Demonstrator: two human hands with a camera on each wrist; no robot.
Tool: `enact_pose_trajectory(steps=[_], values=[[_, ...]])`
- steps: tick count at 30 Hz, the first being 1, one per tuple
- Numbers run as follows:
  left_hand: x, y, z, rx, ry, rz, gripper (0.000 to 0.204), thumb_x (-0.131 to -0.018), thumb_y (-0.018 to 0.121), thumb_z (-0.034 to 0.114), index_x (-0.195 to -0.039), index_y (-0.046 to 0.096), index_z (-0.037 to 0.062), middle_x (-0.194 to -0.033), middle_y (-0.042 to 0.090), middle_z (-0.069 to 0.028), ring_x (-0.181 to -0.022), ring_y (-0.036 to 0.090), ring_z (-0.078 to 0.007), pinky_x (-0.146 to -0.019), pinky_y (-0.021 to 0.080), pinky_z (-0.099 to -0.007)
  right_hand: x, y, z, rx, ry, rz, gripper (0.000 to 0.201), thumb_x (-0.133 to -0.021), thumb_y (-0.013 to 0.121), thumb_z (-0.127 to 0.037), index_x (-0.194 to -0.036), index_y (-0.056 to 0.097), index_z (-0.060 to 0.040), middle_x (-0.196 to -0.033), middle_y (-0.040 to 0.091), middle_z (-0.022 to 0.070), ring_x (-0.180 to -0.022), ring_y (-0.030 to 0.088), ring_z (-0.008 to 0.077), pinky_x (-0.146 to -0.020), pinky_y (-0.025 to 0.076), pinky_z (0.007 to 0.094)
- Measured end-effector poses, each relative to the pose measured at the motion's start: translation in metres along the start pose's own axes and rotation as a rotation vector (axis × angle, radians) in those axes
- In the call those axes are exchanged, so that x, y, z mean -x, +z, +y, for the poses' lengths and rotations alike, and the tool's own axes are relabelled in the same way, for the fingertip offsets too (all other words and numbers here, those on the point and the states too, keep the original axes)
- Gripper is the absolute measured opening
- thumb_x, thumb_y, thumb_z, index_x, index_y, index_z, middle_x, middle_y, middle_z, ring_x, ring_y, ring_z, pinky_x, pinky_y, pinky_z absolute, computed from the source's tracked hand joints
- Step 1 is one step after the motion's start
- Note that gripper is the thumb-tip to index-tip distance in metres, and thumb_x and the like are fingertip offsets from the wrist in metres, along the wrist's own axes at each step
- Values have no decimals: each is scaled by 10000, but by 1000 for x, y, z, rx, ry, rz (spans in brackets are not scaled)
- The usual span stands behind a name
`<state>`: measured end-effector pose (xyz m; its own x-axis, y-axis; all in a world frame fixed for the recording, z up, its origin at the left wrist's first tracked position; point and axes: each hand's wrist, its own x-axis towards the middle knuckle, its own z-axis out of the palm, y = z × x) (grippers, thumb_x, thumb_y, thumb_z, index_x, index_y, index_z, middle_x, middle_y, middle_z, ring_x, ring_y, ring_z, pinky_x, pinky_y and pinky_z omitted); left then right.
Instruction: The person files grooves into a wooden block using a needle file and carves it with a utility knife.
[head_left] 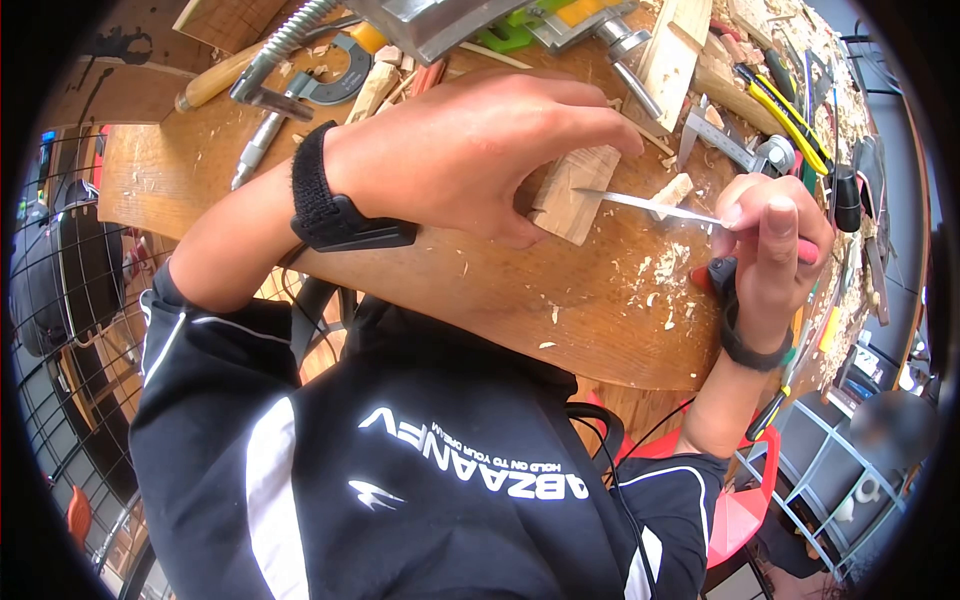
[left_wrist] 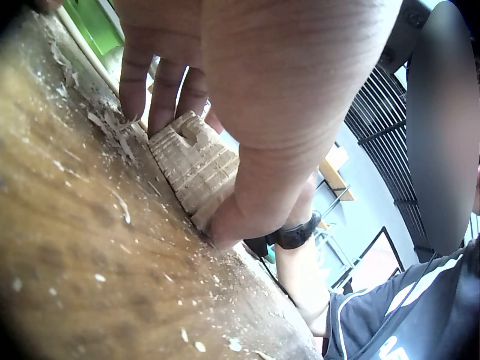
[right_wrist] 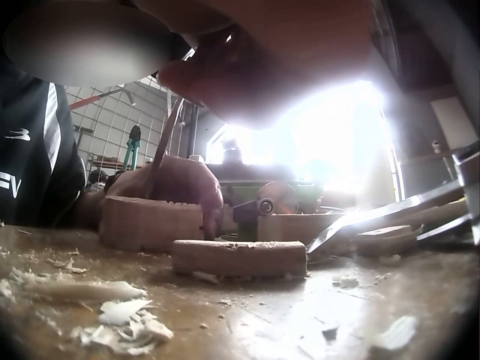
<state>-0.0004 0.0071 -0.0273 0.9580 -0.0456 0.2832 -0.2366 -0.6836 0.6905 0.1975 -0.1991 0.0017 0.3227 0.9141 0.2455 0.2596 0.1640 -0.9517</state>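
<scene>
A pale wooden block (head_left: 572, 212) lies on the bench, gripped by the left hand (head_left: 455, 145), fingers over the far side and thumb at the near side. In the left wrist view, grooves and a dark notch mark the block (left_wrist: 196, 169) between fingers and thumb. The right hand (head_left: 778, 235) holds a thin metal blade (head_left: 665, 208) with a red handle (head_left: 806, 251), fingers curled round it. Its tip meets the top of the block. From the right wrist view, the blade (right_wrist: 162, 146) slants down to the block (right_wrist: 150, 223); the right hand (right_wrist: 255, 64) is above.
A small wood offcut (head_left: 672, 195) lies beside the blade. Shavings (head_left: 665, 275) are scattered on the bench (head_left: 450, 290). Behind stand a metal vise (head_left: 430, 25) and a micrometer (head_left: 335, 80); calipers (head_left: 722, 145) and yellow-handled pliers (head_left: 785, 120) lie toward the back right.
</scene>
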Motion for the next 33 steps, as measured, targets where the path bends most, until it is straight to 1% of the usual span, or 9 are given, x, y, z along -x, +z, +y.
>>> enact_pose_trajectory(steps=[9,11,18,20,21,24,26,30,33], values=[[0,-1,2,22,-34,-21,835,-604,852,6,-1385,571,89,-1226,635,-136,-1085,637,-358,-857,561,-400,-2,1,5,17,-171,-22,370,-1029,647,-290,-816,644,12,-705,631,95,-581,585,149,-532,436,266],[0,0,0,2,-26,-13,833,-602,850,2,-1383,573,89,-1224,635,-137,-1098,634,-360,-871,558,-403,-4,3,6,101,-238,-16,365,-1025,655,-278,-816,639,21,-694,627,98,-583,588,159,-533,447,275],[0,-1,0,6,-14,-12,833,-600,847,-4,-1381,572,88,-1224,636,-136,-1116,628,-362,-887,553,-406,-2,2,2,-1,-159,-53,372,-1018,667,-264,-792,629,29,-701,629,102,-583,591,168,-524,461,280],[0,-1,2,22,-51,-33,834,-598,847,-5,-1381,572,87,-1224,636,-134,-1112,631,-359,-889,551,-405,-4,4,7,56,-257,-29,383,-1015,670,-274,-785,631,29,-704,630,98,-574,586,169,-510,453,279],[0,-3,4,23,-51,-33,834,-598,847,-5,-1381,572,87,-1224,636,-134,-1112,631,-359,-888,551,-405,-4,4,5,56,-257,-29,383,-1015,670,-274,-785,631,29,-704,630,98,-574,586,169,-510,453,279],[-1,-4,6,48,-102,-66,835,-598,846,-4,-1381,572,85,-1221,637,-134,-1107,633,-358,-890,548,-404,-2,3,0,31,-172,-51,388,-1015,672,-284,-789,635,29,-700,627,95,-575,585,171,-514,450,278],[0,0,0,-3,-21,-18,836,-598,846,-1,-1383,571,84,-1218,638,-137,-1105,634,-359,-895,547,-404,-2,1,0,-24,-193,-76,375,-1015,669,-271,-789,636,27,-699,627,93,-564,579,168,-498,438,280],[0,0,0,19,-32,-24,837,-598,845,0,-1384,570,83,-1217,637,-140,-1105,633,-362,-897,547,-405,-4,3,4,62,-251,-23,369,-1013,665,-257,-777,633,26,-685,621,94,-550,571,165,-474,421,284],[0,0,-1,-6,-14,-17,837,-598,846,1,-1383,570,81,-1219,637,-142,-1117,629,-366,-912,543,-408,-4,4,1,-40,-222,-92,375,-1014,660,-254,-765,631,25,-672,617,89,-535,563,160,-459,409,286]])
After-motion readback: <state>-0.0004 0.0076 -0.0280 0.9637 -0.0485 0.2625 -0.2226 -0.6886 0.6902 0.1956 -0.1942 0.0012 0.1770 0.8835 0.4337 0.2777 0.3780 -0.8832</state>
